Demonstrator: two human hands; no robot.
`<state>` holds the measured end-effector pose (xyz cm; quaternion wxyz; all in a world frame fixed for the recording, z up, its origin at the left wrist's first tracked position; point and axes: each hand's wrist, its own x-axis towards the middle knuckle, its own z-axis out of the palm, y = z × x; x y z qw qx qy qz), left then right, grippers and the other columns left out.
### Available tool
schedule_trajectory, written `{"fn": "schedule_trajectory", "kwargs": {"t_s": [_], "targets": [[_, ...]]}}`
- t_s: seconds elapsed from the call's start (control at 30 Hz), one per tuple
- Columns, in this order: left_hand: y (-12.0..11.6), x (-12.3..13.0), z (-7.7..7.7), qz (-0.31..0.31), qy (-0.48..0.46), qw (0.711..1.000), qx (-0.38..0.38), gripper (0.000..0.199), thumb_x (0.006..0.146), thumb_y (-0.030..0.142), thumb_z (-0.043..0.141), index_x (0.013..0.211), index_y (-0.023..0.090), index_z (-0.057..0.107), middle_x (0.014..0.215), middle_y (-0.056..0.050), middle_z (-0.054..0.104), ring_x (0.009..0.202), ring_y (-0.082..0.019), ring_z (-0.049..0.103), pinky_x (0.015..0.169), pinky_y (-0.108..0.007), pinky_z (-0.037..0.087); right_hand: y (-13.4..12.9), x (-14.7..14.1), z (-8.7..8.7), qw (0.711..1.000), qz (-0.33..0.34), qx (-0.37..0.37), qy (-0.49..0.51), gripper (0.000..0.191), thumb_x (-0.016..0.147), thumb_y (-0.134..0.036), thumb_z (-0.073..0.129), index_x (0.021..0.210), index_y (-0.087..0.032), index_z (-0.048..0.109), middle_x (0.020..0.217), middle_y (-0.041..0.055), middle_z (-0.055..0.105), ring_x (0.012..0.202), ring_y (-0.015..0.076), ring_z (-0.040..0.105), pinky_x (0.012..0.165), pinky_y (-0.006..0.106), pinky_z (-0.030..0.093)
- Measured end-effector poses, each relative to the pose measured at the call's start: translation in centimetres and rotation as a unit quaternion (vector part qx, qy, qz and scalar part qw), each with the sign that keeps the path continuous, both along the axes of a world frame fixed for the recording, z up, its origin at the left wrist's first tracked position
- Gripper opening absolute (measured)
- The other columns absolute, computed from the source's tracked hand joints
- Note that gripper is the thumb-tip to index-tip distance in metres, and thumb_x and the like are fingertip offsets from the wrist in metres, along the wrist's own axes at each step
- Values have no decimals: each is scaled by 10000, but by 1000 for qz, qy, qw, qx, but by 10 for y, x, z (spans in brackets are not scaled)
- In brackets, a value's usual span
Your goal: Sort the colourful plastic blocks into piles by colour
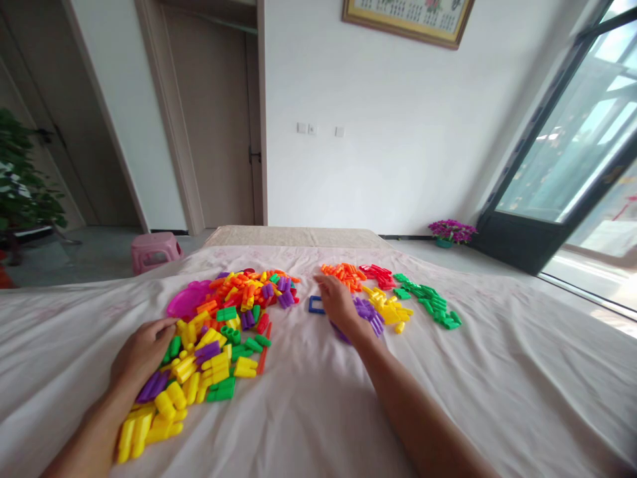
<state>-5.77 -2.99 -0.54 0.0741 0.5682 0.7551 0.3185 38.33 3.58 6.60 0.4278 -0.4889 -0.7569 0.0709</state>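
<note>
A mixed pile of yellow, green, purple and orange plastic pieces (215,362) spreads over the left half of the cloth. My left hand (144,350) rests at the pile's left edge, fingers bent toward the pieces; what its fingertips hold, if anything, is hidden. My right hand (338,302) is over the middle, beside a blue rectangular frame (316,305); its fingertips are too small to make out. Right of it lie single-colour groups: orange (344,275), red (379,276), yellow (391,307), purple (368,315) and green (432,302).
A pink plate (188,300) lies behind the mixed pile, partly under it. The wrinkled pale cloth (298,411) covers the surface. Beyond it are a pink stool (156,252), a potted plant (24,179) at left and magenta flowers (452,230) at right.
</note>
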Motion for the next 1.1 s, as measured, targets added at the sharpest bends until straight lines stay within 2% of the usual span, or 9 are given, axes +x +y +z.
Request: {"fn": "schedule_trajectory", "kwargs": {"t_s": [0.1,0.2,0.43,0.6,0.7,0.83,0.93,1.0,1.1], "targets": [[-1,2,3,4,-5,1000,-11,442,869,436,418,1095,183,701,1207,-111,696,1129,-279,634,988,-370,475,-28,-54,-13,977,196,5,-84,506,861,-47,447,1292,-254,613,1249,54,657,1162,192,589,1012,346,464],[0,3,3,1,-7,1000,-8,453,870,444,423,1116,180,697,1232,-103,682,1143,-268,623,1011,-344,454,-45,-83,-26,955,257,19,-147,478,907,-96,474,1354,-244,557,1348,63,591,1222,201,541,1038,337,441],[0,4,3,-6,-13,1000,-14,458,871,452,432,1124,179,699,1238,-105,681,1151,-262,615,1004,-329,448,-40,-82,-37,966,156,-30,-204,181,930,-238,572,1086,-236,664,1053,63,617,951,188,593,829,298,499],[-2,8,7,-23,-20,999,7,441,852,463,468,1110,206,717,1203,-78,706,1117,-242,641,970,-300,475,-38,-72,-38,968,157,-34,-193,145,963,-226,520,998,-195,658,1024,72,640,944,184,592,828,285,477],[-1,8,5,-37,-32,999,9,458,851,491,473,1115,204,714,1207,-78,705,1127,-243,636,989,-307,469,-42,-69,-31,969,158,-57,-179,179,979,-234,492,1003,-199,665,996,67,671,902,175,611,794,265,470],[2,4,0,-53,-38,998,10,484,853,518,465,1126,196,702,1214,-81,700,1143,-248,626,1022,-332,451,-42,-55,-7,972,160,-87,-149,189,979,-265,507,1008,-185,676,996,62,691,859,159,633,745,235,454],[2,10,0,-22,-21,1000,2,469,867,488,436,1105,194,713,1209,-92,702,1128,-261,634,995,-347,469,-31,-25,17,980,95,-89,-148,220,987,-242,479,997,-174,687,978,69,702,897,167,641,797,241,444],[2,24,5,23,-7,1000,-14,474,880,481,409,1117,209,717,1215,-105,698,1107,-286,642,944,-376,493,-21,1,31,986,-37,-83,-141,248,991,-235,453,1063,-161,678,1053,106,690,974,197,634,846,271,444],[2,52,14,81,-32,996,-32,512,900,496,361,1183,230,694,1220,-116,695,1082,-320,647,892,-419,503,-12,26,41,964,-234,-53,-118,337,989,-246,435,1272,-152,592,1263,164,602,1089,251,603,882,334,453]]}}
